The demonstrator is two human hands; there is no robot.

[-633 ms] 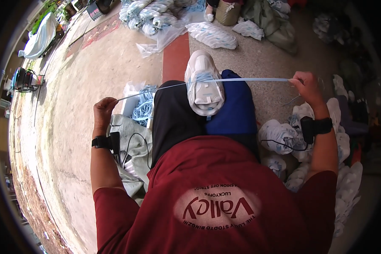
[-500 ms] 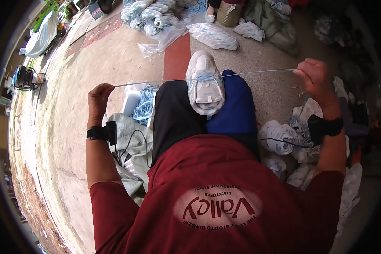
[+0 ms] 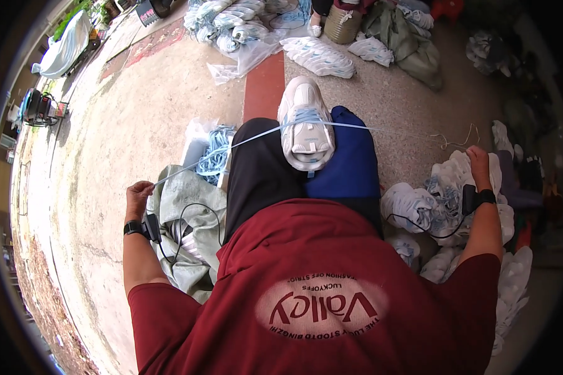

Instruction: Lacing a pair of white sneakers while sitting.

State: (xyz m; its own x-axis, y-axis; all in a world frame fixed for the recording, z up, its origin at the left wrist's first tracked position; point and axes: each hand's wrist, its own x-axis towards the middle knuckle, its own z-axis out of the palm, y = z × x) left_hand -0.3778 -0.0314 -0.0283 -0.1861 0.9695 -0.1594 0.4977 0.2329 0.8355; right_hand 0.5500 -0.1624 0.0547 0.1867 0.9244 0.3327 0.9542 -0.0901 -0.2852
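Observation:
A white sneaker [image 3: 304,100] rests across my knees with its toe pointing away from me. Light blue shoelace [image 3: 250,139] runs through its upper eyelets, and both ends stretch out sideways. Out to the left, my left hand [image 3: 137,195] pinches one end, pulling it at a slant toward me. My right hand [image 3: 480,167] is closed and drawn far to the right; the other end trails toward its fingertips, thin and blurred near them. Beside my left knee, a white box [image 3: 194,150] holds a tangle of blue laces [image 3: 215,152].
A grey-green cloth sack [image 3: 191,206] lies by my left thigh. Bundled white shoe uppers [image 3: 413,205] crowd my right side. Ahead are more uppers [image 3: 319,56], a clear plastic sheet [image 3: 225,70], a metal tin [image 3: 342,25] and another person's foot [image 3: 314,28].
Both hands have come down and nearer my body, the right one farther. The lace, earlier nearly straight across the sneaker, now bends at the shoe with both ends angling toward me.

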